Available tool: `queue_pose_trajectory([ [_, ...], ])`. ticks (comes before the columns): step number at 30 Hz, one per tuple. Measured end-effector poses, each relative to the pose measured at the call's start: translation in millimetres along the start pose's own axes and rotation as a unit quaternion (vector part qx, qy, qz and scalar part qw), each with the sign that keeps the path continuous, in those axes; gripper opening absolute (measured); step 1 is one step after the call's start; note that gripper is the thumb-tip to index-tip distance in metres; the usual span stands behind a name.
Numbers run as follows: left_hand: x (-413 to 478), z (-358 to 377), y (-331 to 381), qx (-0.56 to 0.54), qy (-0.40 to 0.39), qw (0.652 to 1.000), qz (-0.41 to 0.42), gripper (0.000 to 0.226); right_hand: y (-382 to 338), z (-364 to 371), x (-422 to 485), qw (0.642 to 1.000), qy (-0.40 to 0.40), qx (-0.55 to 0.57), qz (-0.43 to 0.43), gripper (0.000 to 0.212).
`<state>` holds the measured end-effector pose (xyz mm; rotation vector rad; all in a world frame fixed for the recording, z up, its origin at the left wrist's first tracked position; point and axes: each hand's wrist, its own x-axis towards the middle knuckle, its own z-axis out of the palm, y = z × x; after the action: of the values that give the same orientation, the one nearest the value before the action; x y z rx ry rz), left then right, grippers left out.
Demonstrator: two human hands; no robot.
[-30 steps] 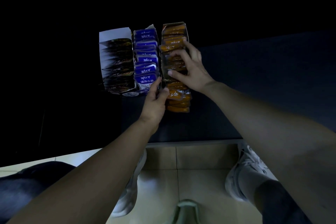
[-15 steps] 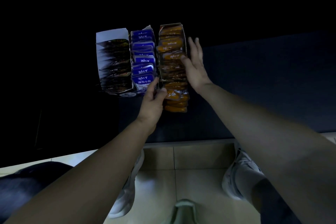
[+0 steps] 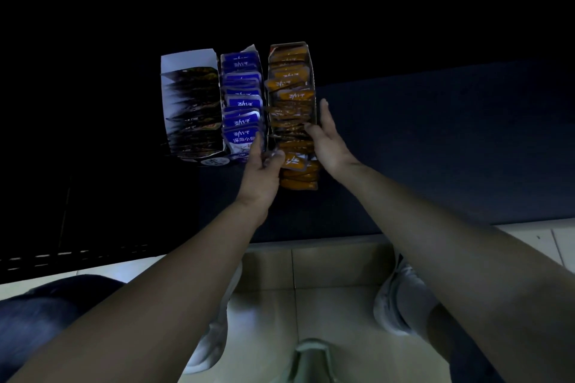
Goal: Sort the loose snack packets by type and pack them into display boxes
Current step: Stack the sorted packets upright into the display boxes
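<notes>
Your right hand (image 3: 329, 146) lies flat, fingers straight, against the right wall of the orange box (image 3: 312, 78), thumb touching the orange packets (image 3: 291, 95) inside. Your left hand (image 3: 260, 172) pinches that box's near left edge. The box stands on the dark table (image 3: 435, 149), just beside the rows of blue packets (image 3: 242, 102) and dark packets (image 3: 194, 102).

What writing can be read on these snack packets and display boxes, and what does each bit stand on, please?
"深海小", with the next character hidden by the left hand: nearest blue snack packet.
White brush-script logo on the orange snack packets, the black snack packets and the blue ones: too stylised to read.
Too blurred: round white sticker at the white cardboard box.
</notes>
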<state>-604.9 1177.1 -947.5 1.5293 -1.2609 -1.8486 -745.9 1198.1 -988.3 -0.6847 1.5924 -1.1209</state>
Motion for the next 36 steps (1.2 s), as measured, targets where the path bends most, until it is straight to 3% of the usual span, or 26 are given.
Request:
queue_pose_trajectory([
  [7, 5.0, 0.3, -4.1, 0.018, 0.012, 1.000, -0.010, 0.060, 21.0, -8.8, -13.8, 0.994, 0.091, -0.030, -0.053, 0.036],
  [10, 6.4, 0.8, -4.3, 0.022, 0.021, 1.000, -0.007, 0.069, 20.3, -13.9, -13.7, 0.991, 0.104, -0.048, -0.068, 0.033],
  [15, 9.5, -0.5, -9.7, 0.035, 0.015, 0.999, 0.001, 0.060, 14.8, -15.2, -10.6, 0.991, 0.105, -0.051, -0.068, 0.029],
  [19, 8.2, -0.1, -11.7, 0.039, 0.008, 0.999, 0.003, 0.055, 16.8, -14.6, -10.6, 0.996, 0.055, -0.048, -0.059, 0.031],
  [24, 10.0, -2.0, -11.2, 0.033, 0.010, 0.999, -0.001, 0.054, 13.4, -17.4, -11.0, 0.990, 0.097, -0.072, -0.072, 0.023],
  [29, 8.5, -2.1, -12.6, 0.038, 0.001, 0.999, 0.006, 0.050, 10.2, -21.2, -5.2, 0.991, 0.090, -0.090, -0.037, 0.013],
  [36, 11.9, -3.4, -14.0, 0.034, 0.010, 0.999, -0.001, 0.047, -2.0, -16.3, 1.3, 0.971, 0.140, -0.153, -0.122, 0.009],
])
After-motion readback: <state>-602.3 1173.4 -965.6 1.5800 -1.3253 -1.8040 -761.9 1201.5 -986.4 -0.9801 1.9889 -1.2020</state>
